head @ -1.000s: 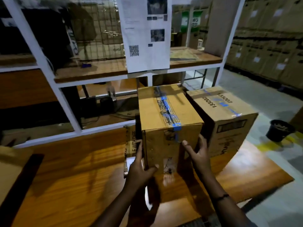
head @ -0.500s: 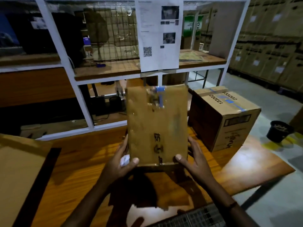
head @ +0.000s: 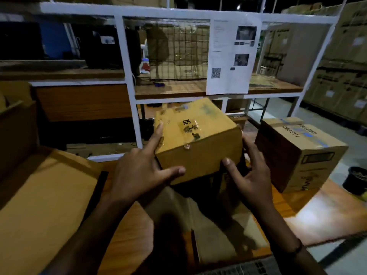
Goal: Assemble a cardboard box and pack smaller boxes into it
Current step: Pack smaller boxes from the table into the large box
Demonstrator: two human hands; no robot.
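Note:
I hold a small brown cardboard box (head: 198,139) in the air above the wooden table (head: 321,217), tilted, with black printed marks on its upper face. My left hand (head: 139,173) grips its left near corner, index finger along the top edge and thumb across the front face. My right hand (head: 252,175) grips the right near corner, thumb on the front, its fingers hidden behind the side. A large cardboard box (head: 43,205) with flaps lies at my left. Flattened cardboard (head: 214,225) lies on the table under the held box.
A taped brown box (head: 309,155) with blue tape stands on the table to the right. A white metal shelf frame (head: 129,76) with a printed sheet (head: 230,56) rises right behind the table. A black bucket (head: 357,181) sits on the floor at right. Stacked cartons line the far right wall.
The small box has been lifted off the table and turned over in both hands, coming nearer and leftward. My view has swung up and left.

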